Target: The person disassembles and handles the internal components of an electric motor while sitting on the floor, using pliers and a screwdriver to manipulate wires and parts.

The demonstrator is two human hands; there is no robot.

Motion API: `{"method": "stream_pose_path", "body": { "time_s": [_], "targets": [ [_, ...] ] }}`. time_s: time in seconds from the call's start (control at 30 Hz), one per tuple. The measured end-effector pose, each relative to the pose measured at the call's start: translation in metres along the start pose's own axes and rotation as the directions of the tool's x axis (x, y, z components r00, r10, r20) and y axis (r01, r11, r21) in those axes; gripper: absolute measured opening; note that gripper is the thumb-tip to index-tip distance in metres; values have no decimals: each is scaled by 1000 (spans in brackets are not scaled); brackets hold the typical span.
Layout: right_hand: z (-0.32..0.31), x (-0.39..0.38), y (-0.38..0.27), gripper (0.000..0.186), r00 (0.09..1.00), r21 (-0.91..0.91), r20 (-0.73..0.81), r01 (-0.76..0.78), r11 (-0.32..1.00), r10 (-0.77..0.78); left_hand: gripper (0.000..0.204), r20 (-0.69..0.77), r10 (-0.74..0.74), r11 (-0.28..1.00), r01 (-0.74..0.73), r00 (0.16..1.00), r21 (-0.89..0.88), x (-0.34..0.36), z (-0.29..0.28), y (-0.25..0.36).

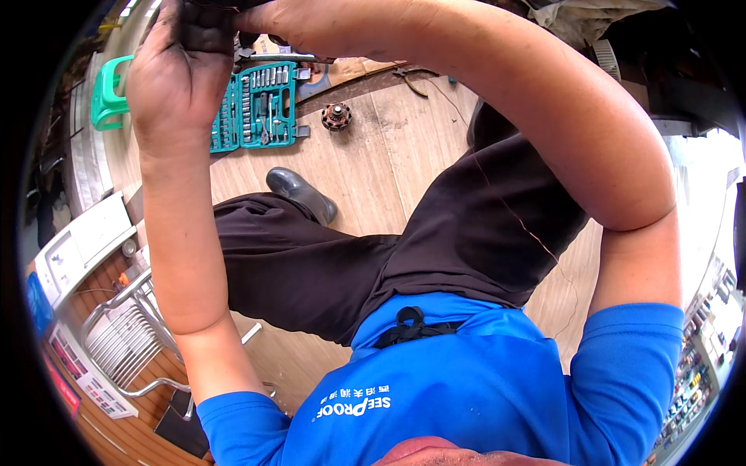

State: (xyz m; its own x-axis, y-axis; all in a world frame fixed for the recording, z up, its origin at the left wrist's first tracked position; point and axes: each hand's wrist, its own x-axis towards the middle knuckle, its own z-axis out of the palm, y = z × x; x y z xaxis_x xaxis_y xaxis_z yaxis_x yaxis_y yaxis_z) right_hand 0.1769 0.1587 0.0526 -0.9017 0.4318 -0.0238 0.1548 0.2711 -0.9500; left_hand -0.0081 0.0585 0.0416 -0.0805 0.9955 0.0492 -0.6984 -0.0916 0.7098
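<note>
Both my arms reach up to the top edge of the picture. My left hand (186, 74) shows its palm, and its blackened fingers curl in at the top edge. What they hold, if anything, is cut off. Close beside it comes my right hand (260, 19), its fingers dark and mostly beyond the edge, so their grip is hidden. A thin copper-coloured wire (531, 231) runs loosely over my right trouser leg and up toward the far floor. Below the hands on the floor lies a round motor part with copper windings (336, 116).
A teal socket set case (294, 97) lies open near the hands, with a green plastic stool (110, 93) to its left. Pliers (410, 81) lie on the far floor. At the left stands a metal chair (128, 342). My grey boot (303, 194) rests on the wood-look floor.
</note>
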Motion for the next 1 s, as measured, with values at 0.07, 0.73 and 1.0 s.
{"method": "stream_pose_path", "body": {
  "time_s": [0.07,0.73,1.0],
  "targets": [
    [-7,-2,6,23,999,45,32,30,999,-31,26,-375,346,930,-261,860,260,17,50,-35],
    [-2,-10,-12,24,962,-171,118,264,949,-247,29,-164,49,990,-26,985,141,-12,26,9],
    [-26,-14,-23,20,957,-142,243,195,970,-157,31,-62,-32,988,41,998,147,-16,29,9]
  ]
}}
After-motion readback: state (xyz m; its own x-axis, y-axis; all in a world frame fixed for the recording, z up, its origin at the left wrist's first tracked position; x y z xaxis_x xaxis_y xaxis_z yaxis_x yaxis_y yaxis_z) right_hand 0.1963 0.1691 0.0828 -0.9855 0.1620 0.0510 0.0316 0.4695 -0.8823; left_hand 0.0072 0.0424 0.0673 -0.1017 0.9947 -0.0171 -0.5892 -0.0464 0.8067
